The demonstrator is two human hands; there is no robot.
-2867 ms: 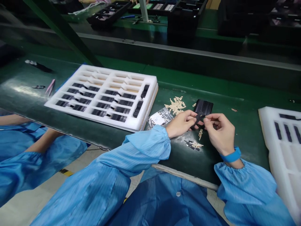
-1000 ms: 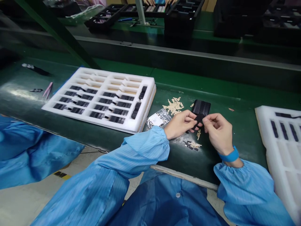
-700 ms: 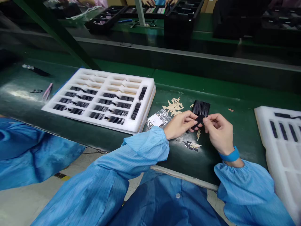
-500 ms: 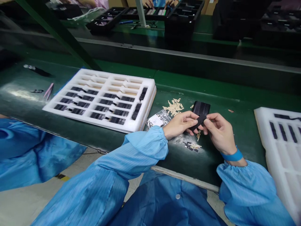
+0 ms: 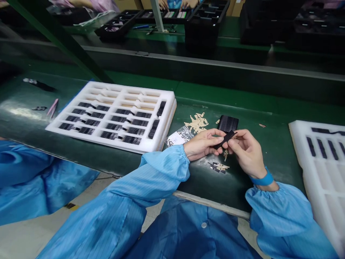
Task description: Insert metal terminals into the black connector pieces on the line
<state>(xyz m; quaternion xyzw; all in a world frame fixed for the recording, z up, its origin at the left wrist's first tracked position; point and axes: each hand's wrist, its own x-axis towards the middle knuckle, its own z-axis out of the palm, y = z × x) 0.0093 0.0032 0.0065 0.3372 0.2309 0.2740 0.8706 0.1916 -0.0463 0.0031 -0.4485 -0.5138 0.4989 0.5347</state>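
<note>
My left hand [image 5: 202, 145] and my right hand [image 5: 247, 152] meet over the green bench, both pinching one small black strip [image 5: 225, 139] between their fingertips. Just behind them lies a black ribbed block [image 5: 228, 123]. A pile of tan paper scraps [image 5: 196, 122] and a clear plastic bag [image 5: 179, 137] lie left of the block. A few black and tan bits [image 5: 219, 167] lie on the bench under my hands. My right wrist carries a blue band [image 5: 262, 179].
A white foam tray [image 5: 161, 140] with rows of black strips lies at left. Another white foam tray [image 5: 304, 169] sits at the right edge. Pink tweezers [image 5: 52, 107] lie far left. A neighbour's blue sleeve [image 5: 35, 180] shows at lower left. Black trays [image 5: 199, 21] stand behind.
My hands have kept hold of the strip and turned it a little, so it now lies slanted between the fingertips. The neighbour's bare forearm at left is gone from view.
</note>
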